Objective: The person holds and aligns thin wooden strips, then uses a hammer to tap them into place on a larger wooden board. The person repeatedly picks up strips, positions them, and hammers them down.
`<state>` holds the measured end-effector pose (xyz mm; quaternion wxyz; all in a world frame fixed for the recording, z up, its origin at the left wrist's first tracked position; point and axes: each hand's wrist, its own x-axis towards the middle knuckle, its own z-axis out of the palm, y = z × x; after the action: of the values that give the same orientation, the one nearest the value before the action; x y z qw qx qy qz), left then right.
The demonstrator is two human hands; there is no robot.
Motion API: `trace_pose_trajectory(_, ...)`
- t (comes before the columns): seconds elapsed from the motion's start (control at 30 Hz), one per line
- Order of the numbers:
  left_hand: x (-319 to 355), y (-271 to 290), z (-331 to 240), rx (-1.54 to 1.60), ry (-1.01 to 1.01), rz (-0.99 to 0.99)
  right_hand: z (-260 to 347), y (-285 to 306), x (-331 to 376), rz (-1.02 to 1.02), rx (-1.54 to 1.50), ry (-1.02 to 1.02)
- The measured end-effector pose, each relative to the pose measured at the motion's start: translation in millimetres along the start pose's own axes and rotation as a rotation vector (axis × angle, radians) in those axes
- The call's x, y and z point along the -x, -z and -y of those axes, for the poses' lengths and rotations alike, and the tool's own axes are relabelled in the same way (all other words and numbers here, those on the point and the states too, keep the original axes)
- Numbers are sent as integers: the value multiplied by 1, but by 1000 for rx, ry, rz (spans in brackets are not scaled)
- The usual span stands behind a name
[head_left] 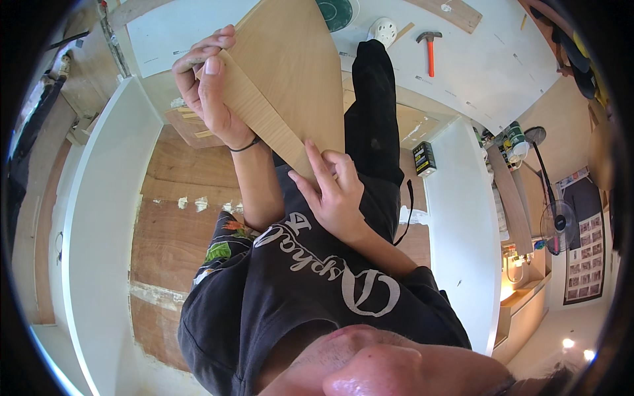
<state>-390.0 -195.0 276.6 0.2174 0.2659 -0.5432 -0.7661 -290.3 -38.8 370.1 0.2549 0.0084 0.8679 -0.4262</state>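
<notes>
A large light-brown wooden board (290, 59) slopes up and away in front of me. Along its near left side runs a paler band with fine striped grain (261, 109); whether this is the board's edge or a separate strip I cannot tell. My left hand (210, 86), with a black band at the wrist, is closed around the upper left corner, thumb on the pale band. Lower down, my right hand (333, 191) holds the near end close to my body. Its index finger lies along the band and its other fingers curl, partly hidden.
White panels stand on my left (105, 198) and right (465, 231). Beyond the board, a hammer with a red handle (430, 58) lies on a white sheet (475, 66), near my white clog (382, 32). A black-and-yellow box (424, 159) sits by the right panel.
</notes>
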Motion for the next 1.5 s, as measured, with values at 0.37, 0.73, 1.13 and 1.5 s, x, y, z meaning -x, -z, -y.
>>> trace_pose_trajectory(0.37,1,-4,9,-67,-20,14,-13,-6,-5,-29,56,37)
trace_pose_trajectory(0.73,0,-2,9,-56,-34,21,-14,-9,-5,-40,93,88)
trace_pose_trajectory(1.13,-1,-2,9,-97,-30,72,-17,-10,-5,-82,133,125)
trace_pose_trajectory(1.5,-1,-4,6,-162,-7,78,-18,-12,-4,-82,141,125)
